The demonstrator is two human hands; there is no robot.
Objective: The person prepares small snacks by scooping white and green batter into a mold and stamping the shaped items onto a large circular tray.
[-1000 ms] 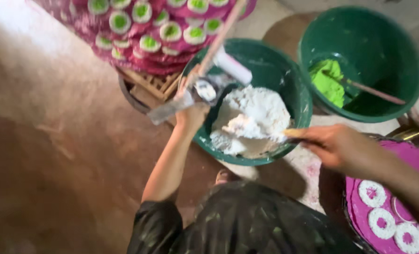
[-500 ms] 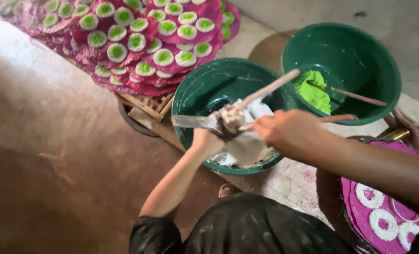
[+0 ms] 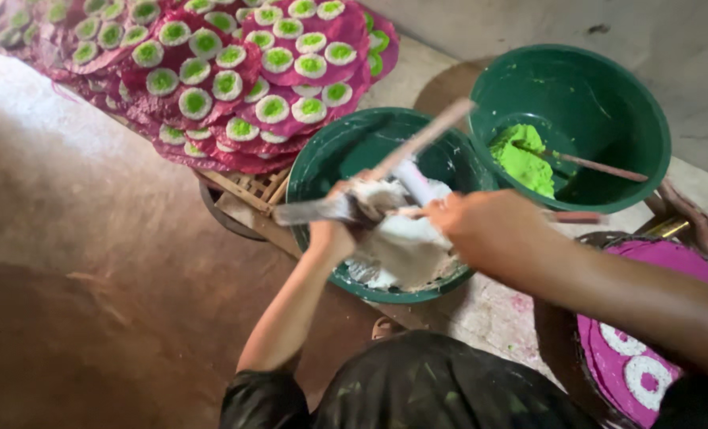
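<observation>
- Left hand point(image 3: 334, 234), centre frame, has its fingers wrapped round a paste-caked tool point(image 3: 322, 210) above the white-paste bowl point(image 3: 314, 171); keep it steady there.
- Right hand point(image 3: 489, 230) pinches a thin stick point(image 3: 572, 216); scraping gently should drop paste inside the bowl.

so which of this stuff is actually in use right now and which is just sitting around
In use:
- left hand with white-caked tool
- right hand holding a stick
- green bowl of white paste

Sitting around:
- green bowl of green paste
- stacked pink sheets with white-green dots
- pink sheet at right
</observation>
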